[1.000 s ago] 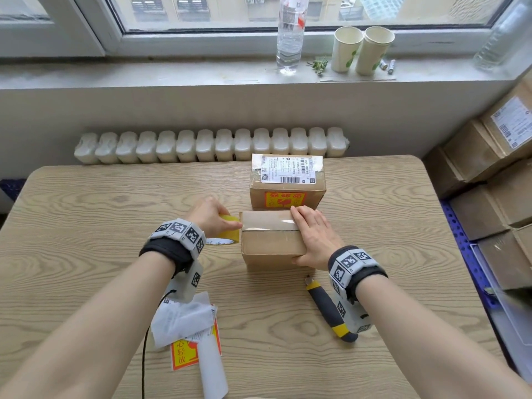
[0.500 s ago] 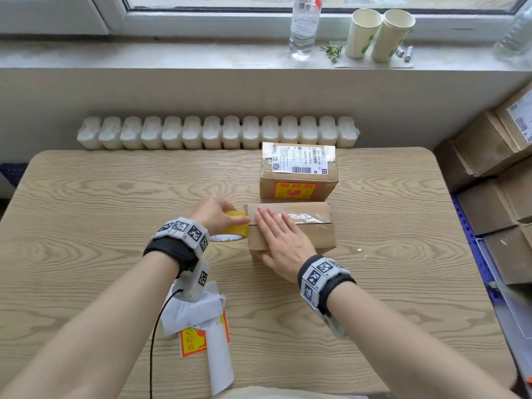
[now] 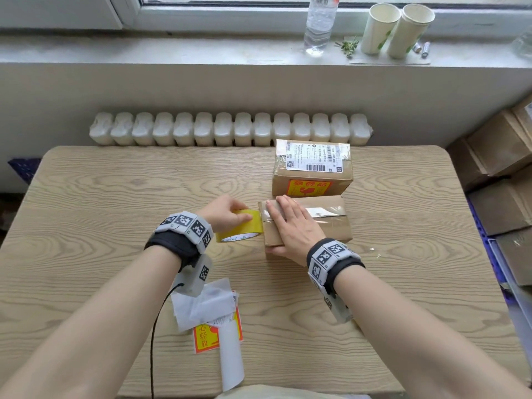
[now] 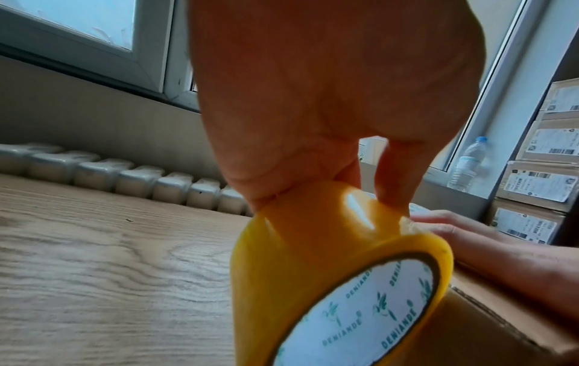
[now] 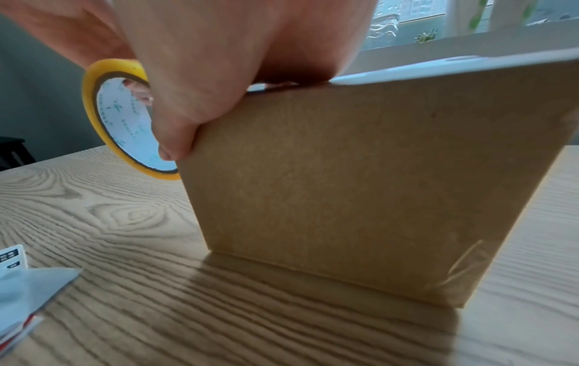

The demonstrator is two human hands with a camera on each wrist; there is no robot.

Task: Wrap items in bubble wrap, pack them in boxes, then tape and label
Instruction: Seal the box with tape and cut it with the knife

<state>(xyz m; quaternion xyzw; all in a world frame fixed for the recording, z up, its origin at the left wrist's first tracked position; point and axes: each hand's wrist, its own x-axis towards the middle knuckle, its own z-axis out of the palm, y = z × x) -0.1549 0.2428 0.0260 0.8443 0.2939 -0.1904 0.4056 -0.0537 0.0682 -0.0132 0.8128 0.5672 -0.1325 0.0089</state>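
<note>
A small plain cardboard box (image 3: 328, 226) lies on the wooden table (image 3: 115, 197), with a strip of clear tape (image 3: 322, 211) along its top seam. My right hand (image 3: 288, 223) lies flat on the left end of the box top, fingers straight, thumb down the near side (image 5: 175, 146). A yellow tape roll (image 3: 241, 228) stands on edge against the box's left end. My left hand (image 3: 239, 214) grips the roll from above, thumb and fingers over its rim (image 4: 369, 188). The right wrist view shows the box's near face (image 5: 360, 185) and the roll (image 5: 94, 104) behind it.
A taped, labelled box (image 3: 312, 171) with a red-yellow sticker stands right behind the plain one. Loose labels and backing paper (image 3: 213, 312) lie near the front edge. Stacked cardboard boxes (image 3: 501, 174) stand right of the table. A bottle (image 3: 319, 24) and paper cups (image 3: 397, 30) are on the sill.
My right hand has slid leftward along the box top, from its right end to its left end. The left hand has stayed on the roll. The yellow-handled knife is no longer in view.
</note>
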